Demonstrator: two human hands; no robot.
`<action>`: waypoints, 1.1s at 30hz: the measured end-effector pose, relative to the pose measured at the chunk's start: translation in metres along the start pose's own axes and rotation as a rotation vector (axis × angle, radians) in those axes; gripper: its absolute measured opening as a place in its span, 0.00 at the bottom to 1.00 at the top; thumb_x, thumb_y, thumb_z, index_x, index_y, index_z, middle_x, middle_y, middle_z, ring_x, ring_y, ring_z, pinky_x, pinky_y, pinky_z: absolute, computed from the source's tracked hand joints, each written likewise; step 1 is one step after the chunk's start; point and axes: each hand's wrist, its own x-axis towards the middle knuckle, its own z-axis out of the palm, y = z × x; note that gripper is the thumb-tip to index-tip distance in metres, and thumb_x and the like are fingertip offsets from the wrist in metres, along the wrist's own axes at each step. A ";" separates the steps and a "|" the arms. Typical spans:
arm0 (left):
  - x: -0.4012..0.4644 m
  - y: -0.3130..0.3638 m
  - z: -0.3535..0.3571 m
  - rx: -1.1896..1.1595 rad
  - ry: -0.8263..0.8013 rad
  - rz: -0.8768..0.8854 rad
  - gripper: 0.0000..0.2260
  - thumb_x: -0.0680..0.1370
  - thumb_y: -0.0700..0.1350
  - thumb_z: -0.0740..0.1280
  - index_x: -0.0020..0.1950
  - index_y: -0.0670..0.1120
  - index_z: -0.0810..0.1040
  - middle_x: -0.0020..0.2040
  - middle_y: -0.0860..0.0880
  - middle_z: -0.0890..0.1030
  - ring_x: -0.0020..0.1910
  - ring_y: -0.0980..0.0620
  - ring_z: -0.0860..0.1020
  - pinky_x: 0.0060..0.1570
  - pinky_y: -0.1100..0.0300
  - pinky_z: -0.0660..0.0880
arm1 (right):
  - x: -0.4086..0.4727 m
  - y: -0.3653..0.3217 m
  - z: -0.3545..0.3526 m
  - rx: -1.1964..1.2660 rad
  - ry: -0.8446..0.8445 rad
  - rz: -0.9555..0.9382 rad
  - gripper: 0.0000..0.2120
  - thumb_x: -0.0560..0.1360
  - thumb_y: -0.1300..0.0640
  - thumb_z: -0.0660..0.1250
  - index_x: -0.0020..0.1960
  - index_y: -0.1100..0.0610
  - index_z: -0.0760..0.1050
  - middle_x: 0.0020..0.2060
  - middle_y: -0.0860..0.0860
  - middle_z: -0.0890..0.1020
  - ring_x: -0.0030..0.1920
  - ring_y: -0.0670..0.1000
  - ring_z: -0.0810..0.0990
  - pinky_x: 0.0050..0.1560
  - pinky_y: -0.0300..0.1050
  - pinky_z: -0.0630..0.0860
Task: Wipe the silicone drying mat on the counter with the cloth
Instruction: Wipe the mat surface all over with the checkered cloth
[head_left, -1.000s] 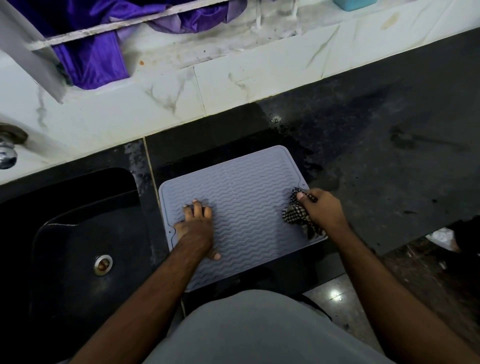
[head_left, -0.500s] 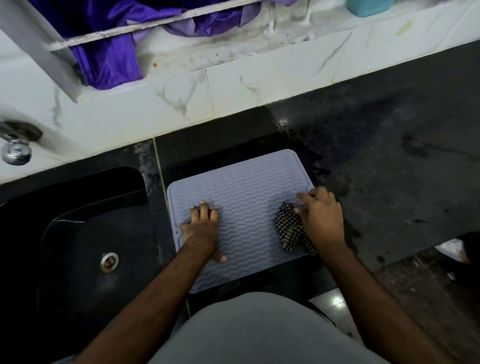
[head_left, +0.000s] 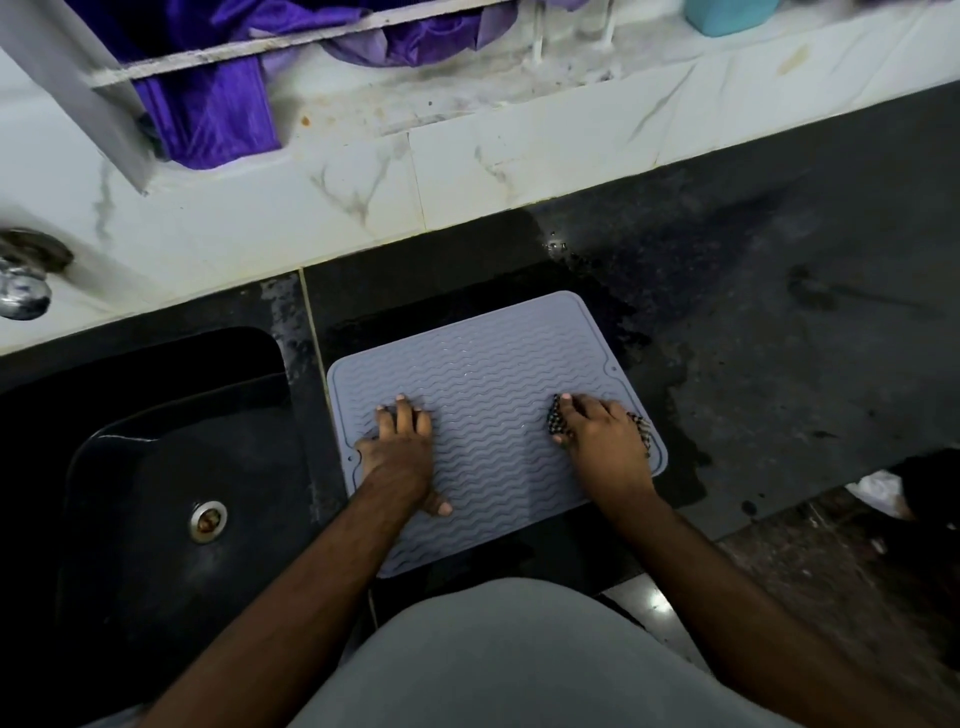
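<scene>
A grey silicone drying mat (head_left: 488, 384) with a wavy ribbed surface lies on the black counter (head_left: 779, 332), just right of the sink. My left hand (head_left: 402, 449) rests flat on the mat's left side, fingers spread, holding nothing. My right hand (head_left: 602, 441) presses a black-and-white checked cloth (head_left: 557, 422) onto the mat's right side. Most of the cloth is hidden under the hand; bits of it show at the fingertips and near the mat's right edge.
A black sink (head_left: 171, 467) with a metal drain (head_left: 208, 521) sits left of the mat. A tap (head_left: 23, 288) is at far left. Wet patches darken the counter around the mat. White marble ledge (head_left: 467, 171) behind holds purple fabric (head_left: 208, 109) and a teal container (head_left: 727, 15).
My right hand has slid the cloth from the mat's right edge inward and slightly farther away over the ribs. The left hand stays pressed in the same spot.
</scene>
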 end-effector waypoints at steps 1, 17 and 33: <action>0.000 -0.001 0.001 -0.015 0.006 0.003 0.68 0.60 0.66 0.80 0.81 0.43 0.37 0.80 0.39 0.34 0.80 0.35 0.40 0.70 0.30 0.61 | -0.001 0.005 -0.003 0.024 0.002 -0.022 0.25 0.74 0.53 0.73 0.70 0.56 0.76 0.66 0.59 0.77 0.61 0.63 0.75 0.64 0.56 0.72; -0.005 -0.010 0.013 -0.151 0.049 0.067 0.67 0.64 0.64 0.79 0.80 0.42 0.33 0.79 0.41 0.30 0.79 0.36 0.34 0.73 0.30 0.54 | 0.033 0.049 -0.039 0.038 -0.202 -0.294 0.17 0.79 0.53 0.66 0.65 0.38 0.76 0.63 0.40 0.74 0.60 0.51 0.70 0.57 0.53 0.68; -0.007 -0.010 0.014 -0.173 0.068 0.058 0.66 0.64 0.63 0.80 0.81 0.43 0.34 0.80 0.43 0.31 0.79 0.37 0.35 0.73 0.30 0.55 | 0.051 -0.001 -0.025 0.031 -0.180 -0.401 0.12 0.79 0.51 0.64 0.60 0.42 0.78 0.60 0.47 0.72 0.60 0.54 0.69 0.55 0.52 0.66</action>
